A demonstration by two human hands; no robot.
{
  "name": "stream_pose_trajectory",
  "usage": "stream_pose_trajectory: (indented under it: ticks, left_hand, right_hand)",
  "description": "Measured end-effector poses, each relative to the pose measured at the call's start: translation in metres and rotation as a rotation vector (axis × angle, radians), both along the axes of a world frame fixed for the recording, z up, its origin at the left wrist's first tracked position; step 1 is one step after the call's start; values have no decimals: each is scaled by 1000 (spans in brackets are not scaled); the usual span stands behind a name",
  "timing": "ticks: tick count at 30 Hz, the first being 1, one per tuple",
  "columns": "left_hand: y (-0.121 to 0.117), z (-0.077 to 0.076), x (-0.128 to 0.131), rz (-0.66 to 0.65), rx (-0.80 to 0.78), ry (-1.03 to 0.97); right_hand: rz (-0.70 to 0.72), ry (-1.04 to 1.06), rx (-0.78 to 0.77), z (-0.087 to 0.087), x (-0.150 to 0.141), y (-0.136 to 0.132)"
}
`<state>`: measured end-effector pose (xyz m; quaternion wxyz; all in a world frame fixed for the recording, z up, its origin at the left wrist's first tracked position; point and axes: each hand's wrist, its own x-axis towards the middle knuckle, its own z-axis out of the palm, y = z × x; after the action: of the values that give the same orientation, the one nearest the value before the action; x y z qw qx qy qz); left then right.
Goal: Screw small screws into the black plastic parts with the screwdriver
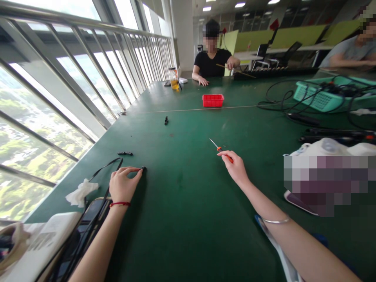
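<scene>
Between the thumb and fingertips of my left hand (122, 184) is a small black part (143, 168), pinched just above the green tabletop (179, 219); its exact kind is too small to make out. My right hand (235, 166) grips a screwdriver (221, 150) with an orange and black handle, its thin metal shaft pointing forward and left. A black piece (125, 153) lies just beyond my left hand. Farther out on the table sits another small black piece (166, 120). The two hands are well apart.
A red plastic tray (213, 101) stands near the far side. At right are a teal basket (317, 96) with black cables and a white bag-like object (326, 149). Crumpled tissue (82, 193) and phones (94, 213) lie at left. A person (213, 58) sits opposite; metal railing borders the left.
</scene>
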<state>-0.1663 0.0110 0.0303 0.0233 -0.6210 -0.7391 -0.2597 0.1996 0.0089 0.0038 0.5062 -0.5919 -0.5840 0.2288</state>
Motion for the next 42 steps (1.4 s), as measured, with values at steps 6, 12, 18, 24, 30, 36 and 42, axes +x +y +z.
stream_pose_trajectory:
  ticks: [6,12,18,24,30,36,42]
  left_hand:
    - [-1,1,2,-3,12,-3]
    - [-2,2,3,5,3,-4]
    - [-2,2,4,5,-16,0]
    - [-4,4,3,13,-27,54]
    - [6,-4,17,-101,-24,35]
    - [28,-6,105,-602,15,-137]
    - [42,-13,156,-749,0,-190]
  right_hand:
    - [-7,-3,3,0,0,1]
    - [-8,-7,13,0,0,0]
    - [-2,-3,0,0,0,0]
    - [1,-1,-5,-2,1,1]
    - [-3,-12,54,0,-1,0]
    - [-31,-22,98,6,-3,-4]
    - [-101,10,134,5,-2,-4]
